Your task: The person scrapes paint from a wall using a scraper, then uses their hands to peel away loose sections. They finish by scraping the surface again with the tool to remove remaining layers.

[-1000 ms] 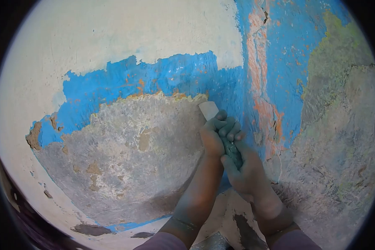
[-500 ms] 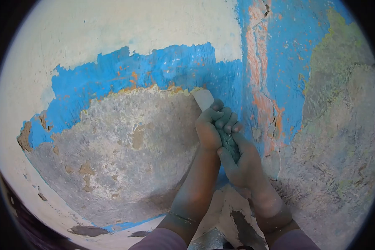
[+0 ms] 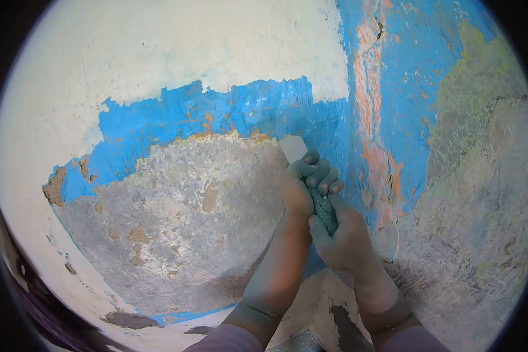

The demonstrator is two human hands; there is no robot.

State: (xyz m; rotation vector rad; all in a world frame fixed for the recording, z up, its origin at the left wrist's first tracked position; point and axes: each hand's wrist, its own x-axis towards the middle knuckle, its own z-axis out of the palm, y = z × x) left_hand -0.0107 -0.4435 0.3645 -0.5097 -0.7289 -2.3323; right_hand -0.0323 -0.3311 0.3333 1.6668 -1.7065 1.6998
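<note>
A scraper with a pale flat blade [image 3: 293, 149] and a dark green handle [image 3: 325, 212] lies against the wall, its blade at the border of the blue paint [image 3: 152, 122] and the bare grey plaster [image 3: 176, 217]. My left hand [image 3: 306, 183] is wrapped round the upper handle, just below the blade. Lower down, my right hand [image 3: 345, 233] grips the same handle, thumb on its near side. The handle's far end is hidden in my right palm.
Whitish paint [image 3: 217, 41] covers the upper wall. To the right, a cracked orange-pink strip [image 3: 368, 88] runs down the wall corner, beside more blue paint and rough grey-green plaster [image 3: 481, 146]. Peeling patches [image 3: 132, 320] mark the lower left.
The blade has bitten along the yellowish paint edge, which now ends further left of it. Both hands keep their hold on the scraper. The whole view has shifted slightly up, then back down.
</note>
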